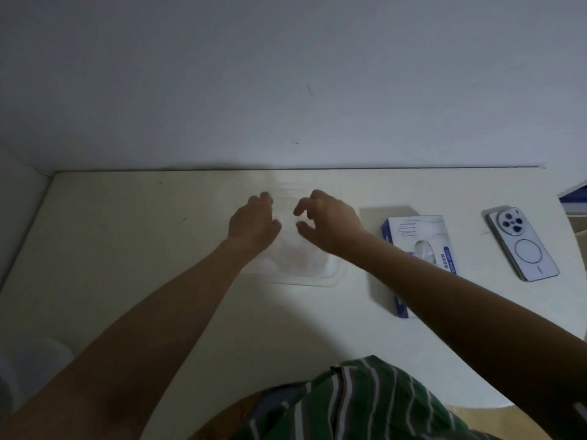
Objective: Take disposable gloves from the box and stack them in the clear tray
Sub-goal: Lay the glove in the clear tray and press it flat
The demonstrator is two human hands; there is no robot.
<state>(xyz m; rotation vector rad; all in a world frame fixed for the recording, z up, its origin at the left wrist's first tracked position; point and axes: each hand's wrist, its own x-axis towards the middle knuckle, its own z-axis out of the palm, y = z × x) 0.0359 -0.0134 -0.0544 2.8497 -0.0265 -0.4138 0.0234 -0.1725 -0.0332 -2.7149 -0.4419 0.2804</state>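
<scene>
Head view, down onto table (133,242)

Clear tray (317,282) lies flat, holding translucent white gloves (300,258). Blue-and-white glove box (413,230) lies flat near its right side, a glove showing at the opening.

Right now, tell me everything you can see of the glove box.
The glove box is a white cardboard carton with blue sides and a blue label, a hand outline printed on top. It lies flat on the table, right of the clear tray; its oval top opening shows translucent gloves. The right forearm crosses its near end, hiding it; contact cannot be told.
</scene>
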